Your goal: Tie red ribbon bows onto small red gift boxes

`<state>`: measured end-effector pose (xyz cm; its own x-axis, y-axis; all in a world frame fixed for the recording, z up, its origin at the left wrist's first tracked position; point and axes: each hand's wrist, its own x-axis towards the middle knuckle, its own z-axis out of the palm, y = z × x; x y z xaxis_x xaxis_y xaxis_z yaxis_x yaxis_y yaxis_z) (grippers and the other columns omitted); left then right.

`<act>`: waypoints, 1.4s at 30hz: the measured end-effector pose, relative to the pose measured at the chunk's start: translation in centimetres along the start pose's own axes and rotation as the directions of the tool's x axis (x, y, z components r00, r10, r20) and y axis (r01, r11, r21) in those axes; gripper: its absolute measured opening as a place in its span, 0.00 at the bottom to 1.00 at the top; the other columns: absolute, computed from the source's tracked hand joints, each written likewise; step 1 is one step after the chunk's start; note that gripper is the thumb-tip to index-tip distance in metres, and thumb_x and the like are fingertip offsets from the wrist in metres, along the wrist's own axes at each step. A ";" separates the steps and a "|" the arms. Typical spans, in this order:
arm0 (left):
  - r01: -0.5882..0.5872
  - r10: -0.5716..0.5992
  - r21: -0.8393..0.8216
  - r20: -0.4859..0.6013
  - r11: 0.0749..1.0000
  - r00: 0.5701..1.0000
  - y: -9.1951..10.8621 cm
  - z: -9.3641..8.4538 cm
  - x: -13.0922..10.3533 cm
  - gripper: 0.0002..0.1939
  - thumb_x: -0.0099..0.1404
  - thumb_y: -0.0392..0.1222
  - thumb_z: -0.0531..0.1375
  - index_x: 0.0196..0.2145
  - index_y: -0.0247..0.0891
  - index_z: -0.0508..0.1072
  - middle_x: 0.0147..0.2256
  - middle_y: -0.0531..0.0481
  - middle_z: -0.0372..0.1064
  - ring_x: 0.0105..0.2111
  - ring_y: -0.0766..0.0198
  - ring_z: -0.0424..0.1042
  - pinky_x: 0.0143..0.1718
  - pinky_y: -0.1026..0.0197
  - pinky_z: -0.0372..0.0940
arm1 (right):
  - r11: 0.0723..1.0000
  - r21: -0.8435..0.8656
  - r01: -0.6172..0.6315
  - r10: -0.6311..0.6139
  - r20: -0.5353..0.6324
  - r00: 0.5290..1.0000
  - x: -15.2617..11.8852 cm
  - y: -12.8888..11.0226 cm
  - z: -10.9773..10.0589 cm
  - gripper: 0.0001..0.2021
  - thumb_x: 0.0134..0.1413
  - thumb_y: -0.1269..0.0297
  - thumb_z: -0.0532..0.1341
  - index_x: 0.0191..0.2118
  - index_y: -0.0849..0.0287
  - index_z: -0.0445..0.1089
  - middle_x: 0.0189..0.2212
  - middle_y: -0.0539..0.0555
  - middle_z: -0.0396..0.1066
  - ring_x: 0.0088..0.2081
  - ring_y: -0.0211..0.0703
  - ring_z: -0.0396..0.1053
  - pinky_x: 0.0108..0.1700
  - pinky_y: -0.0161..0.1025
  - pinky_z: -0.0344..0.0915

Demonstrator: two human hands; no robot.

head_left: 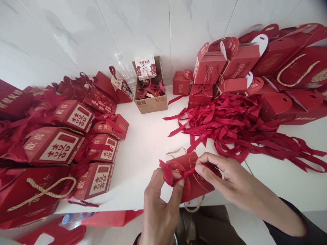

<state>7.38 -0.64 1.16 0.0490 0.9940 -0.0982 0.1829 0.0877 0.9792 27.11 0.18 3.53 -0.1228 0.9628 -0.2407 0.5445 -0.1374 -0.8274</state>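
Note:
A red gift box (196, 192) with a rounded top flap and gold rope handles (176, 152) lies at the table's front edge, seen from above. Across its top runs a dark red ribbon (167, 173), twisted together in the middle. My left hand (163, 200) pinches the ribbon's left part between thumb and fingers. Over the box's right side, my right hand (219, 177) pinches the ribbon near the twist, its fingertips closed. The box's underside is hidden.
A heap of loose red ribbons (224, 122) lies right of centre. Ribbon-tied boxes (58, 146) crowd the left. Untied red boxes (211, 68) stand along the back right. A cardboard box (153, 105) with ribbon pieces and a clear bottle (125, 68) stand by the wall.

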 end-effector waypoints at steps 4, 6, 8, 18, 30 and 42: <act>0.019 -0.016 0.062 -0.048 0.998 0.999 -0.2 0.0 -0.3 0.05 0.71 0.45 0.62 0.38 0.45 0.76 0.37 0.53 0.76 0.40 0.61 0.72 0.41 0.63 0.67 | 0.999 0.028 0.027 -0.026 -0.037 0.999 0.0 0.3 0.0 0.16 0.72 0.47 0.55 0.37 0.50 0.69 0.28 0.45 0.70 0.25 0.38 0.62 0.24 0.37 0.54; -0.002 0.008 0.099 -0.057 0.995 0.998 -0.6 -0.2 -0.2 0.04 0.72 0.45 0.62 0.39 0.46 0.76 0.37 0.54 0.76 0.40 0.62 0.73 0.40 0.64 0.68 | 0.998 0.035 0.055 -0.053 -0.051 0.997 0.0 0.4 -0.2 0.12 0.71 0.49 0.57 0.39 0.49 0.70 0.30 0.45 0.72 0.26 0.38 0.64 0.25 0.36 0.57; -0.070 0.074 0.139 -0.023 0.988 0.997 -0.9 -0.3 -0.1 0.02 0.71 0.42 0.62 0.40 0.46 0.76 0.38 0.53 0.76 0.40 0.62 0.74 0.41 0.63 0.69 | 0.997 0.018 0.073 -0.072 -0.072 0.995 0.0 0.3 -0.3 0.08 0.70 0.52 0.59 0.41 0.48 0.71 0.31 0.45 0.73 0.28 0.38 0.66 0.27 0.36 0.60; -0.242 0.238 0.221 0.043 0.945 0.970 -1.5 -0.4 0.2 0.07 0.70 0.32 0.59 0.38 0.45 0.71 0.36 0.55 0.73 0.36 0.65 0.72 0.38 0.65 0.68 | 0.963 -0.089 0.253 -0.266 -0.218 0.939 -0.2 1.5 0.2 0.04 0.70 0.61 0.58 0.41 0.47 0.70 0.39 0.48 0.76 0.44 0.43 0.75 0.46 0.36 0.69; -0.341 0.337 0.276 0.065 0.899 0.939 -1.4 0.0 0.4 0.07 0.71 0.34 0.61 0.40 0.47 0.72 0.36 0.56 0.72 0.37 0.64 0.72 0.39 0.64 0.68 | 0.998 0.012 0.068 -0.067 -0.089 0.994 0.0 0.2 0.2 0.13 0.70 0.48 0.58 0.38 0.49 0.72 0.31 0.45 0.73 0.21 0.35 0.56 0.18 0.35 0.52; -0.289 0.284 0.281 0.060 0.915 0.957 -0.8 0.4 -0.2 0.05 0.73 0.36 0.56 0.37 0.44 0.68 0.35 0.53 0.68 0.36 0.61 0.68 0.38 0.60 0.64 | 0.994 0.058 -0.090 0.091 -0.029 0.995 0.0 -0.1 0.2 0.20 0.69 0.45 0.55 0.30 0.53 0.65 0.21 0.43 0.53 0.21 0.36 0.50 0.22 0.36 0.50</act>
<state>7.66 -0.91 0.32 0.1576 0.9722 0.1735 0.4293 -0.2256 0.8745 26.90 0.20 3.53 -0.0488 0.9524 -0.3008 0.5045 -0.2365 -0.8304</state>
